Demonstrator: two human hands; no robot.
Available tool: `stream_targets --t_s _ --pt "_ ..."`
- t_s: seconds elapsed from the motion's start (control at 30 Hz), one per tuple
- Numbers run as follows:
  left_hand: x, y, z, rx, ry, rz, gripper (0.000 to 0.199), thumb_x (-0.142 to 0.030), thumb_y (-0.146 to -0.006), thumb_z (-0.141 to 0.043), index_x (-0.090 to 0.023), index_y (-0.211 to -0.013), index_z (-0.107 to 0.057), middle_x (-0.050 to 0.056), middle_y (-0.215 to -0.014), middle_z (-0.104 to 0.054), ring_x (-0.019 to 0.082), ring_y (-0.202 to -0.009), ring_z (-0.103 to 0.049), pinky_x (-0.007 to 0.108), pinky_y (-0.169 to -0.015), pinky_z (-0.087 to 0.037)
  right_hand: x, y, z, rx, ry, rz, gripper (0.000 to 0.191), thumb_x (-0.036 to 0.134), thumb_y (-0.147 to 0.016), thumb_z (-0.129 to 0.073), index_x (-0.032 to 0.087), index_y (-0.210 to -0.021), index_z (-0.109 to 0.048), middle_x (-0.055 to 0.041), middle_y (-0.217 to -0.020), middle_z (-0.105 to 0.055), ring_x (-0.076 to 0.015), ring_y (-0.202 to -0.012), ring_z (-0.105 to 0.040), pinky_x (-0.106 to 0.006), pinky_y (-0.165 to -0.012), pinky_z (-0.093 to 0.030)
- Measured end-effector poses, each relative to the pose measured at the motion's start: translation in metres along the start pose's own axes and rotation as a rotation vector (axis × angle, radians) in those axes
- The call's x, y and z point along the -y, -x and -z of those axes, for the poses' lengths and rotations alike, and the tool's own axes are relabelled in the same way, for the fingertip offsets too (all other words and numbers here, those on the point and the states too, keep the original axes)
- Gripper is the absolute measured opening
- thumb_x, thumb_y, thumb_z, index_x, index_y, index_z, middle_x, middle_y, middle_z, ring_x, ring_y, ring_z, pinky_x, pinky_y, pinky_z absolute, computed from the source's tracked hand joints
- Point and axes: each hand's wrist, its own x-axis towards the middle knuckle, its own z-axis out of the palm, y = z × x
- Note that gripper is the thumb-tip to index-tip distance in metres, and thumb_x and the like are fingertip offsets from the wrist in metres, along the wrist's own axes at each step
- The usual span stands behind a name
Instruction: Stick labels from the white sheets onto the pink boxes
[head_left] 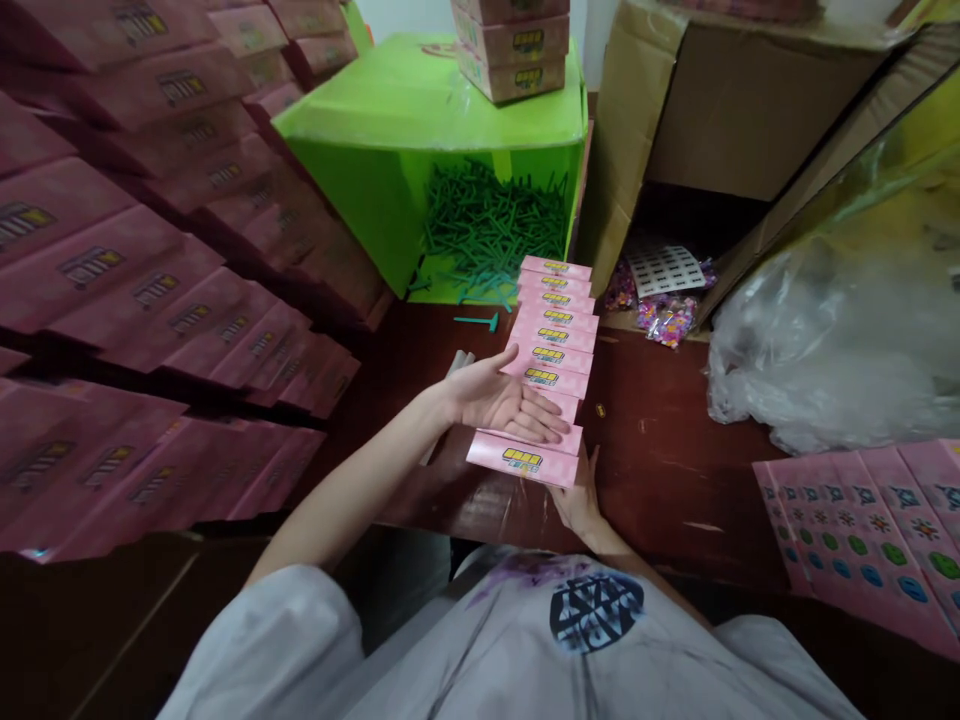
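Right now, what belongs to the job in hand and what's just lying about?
Job in hand:
row of pink boxes
left hand, open above it
right hand, at near end

Apparently lying about:
loose green T-shaped piece
clear plastic bag
small yellow scrap

The left forearm (349,485) slants from the lower left of the frame up to its centre, where the left hand (510,402) lies palm up, fingers loosely extended towards the right and thumb spread away from them. The right forearm (641,567) enters from the lower right, angled up and leftward; the right hand (579,507) sits just below centre, its fingers partly hidden.
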Motion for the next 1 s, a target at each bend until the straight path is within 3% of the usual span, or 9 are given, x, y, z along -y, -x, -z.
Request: stream_targets --t_s 0.17,0.47,0.67,0.77,1.0 --pt "-0.051 -0.015 0.017 -0.019 -0.099 -0.023 0.085 -0.068 -0.092 -0.022 0.002 -0.13 -0.05 0.029 -0.121 -0.066 0.039 -0.121 -0.061 0.051 -0.099 -0.047 0.005 -0.004 0.005 -0.02 0.009 0.012 0.08 0.029 -0.093 -0.049 0.014 -0.159 -0.006 -0.0218 -0.159 -0.028 -0.0364 -0.15 -0.024 -0.069 -0.118 -0.015" --pt "-0.132 -0.04 0.042 -0.164 -0.272 -0.072 0.074 -0.058 -0.092 -0.024 0.001 -0.128 -0.05 0.026 -0.12 -0.067 0.035 -0.12 -0.063 0.051 -0.103 -0.044 0.0 -0.006 -0.004 -0.071 0.027 0.053 0.091 0.045 -0.095 -0.049 0.011 -0.158 0.009 -0.024 -0.158 -0.029 -0.0375 -0.149 -0.025 -0.069 -0.117 -0.018" --pt "-0.182 -0.049 0.076 0.052 -0.326 -0.113 0.07 -0.048 -0.092 -0.017 0.001 -0.126 -0.055 0.026 -0.122 -0.066 0.031 -0.125 -0.06 0.05 -0.1 -0.047 0.001 -0.006 -0.003 -0.081 0.003 0.053 0.091 0.046 -0.096 -0.048 0.012 -0.158 0.01 -0.0248 -0.157 -0.031 -0.0375 -0.148 -0.028 -0.07 -0.116 -0.021" --pt "-0.2 -0.052 0.085 0.079 -0.33 -0.124 0.074 -0.046 -0.093 -0.011 0.002 -0.125 -0.057 0.028 -0.121 -0.065 0.03 -0.126 -0.06 0.049 -0.098 -0.048 0.003 -0.006 -0.003 -0.079 -0.006 0.044 0.088 0.048 -0.097 -0.047 0.013 -0.158 0.006 -0.0242 -0.157 -0.032 -0.0379 -0.148 -0.028 -0.071 -0.115 -0.02" --pt "-0.228 -0.062 0.089 -0.153 -0.136 -0.244 0.09 -0.046 -0.093 0.012 0.004 -0.12 -0.058 0.028 -0.104 -0.067 0.03 -0.115 -0.066 0.047 -0.09 -0.052 0.004 -0.007 -0.003 -0.065 -0.011 0.018 0.087 0.047 -0.096 -0.05 0.017 -0.159 0.002 -0.0213 -0.157 -0.033 -0.0377 -0.148 -0.029 -0.07 -0.117 -0.02"
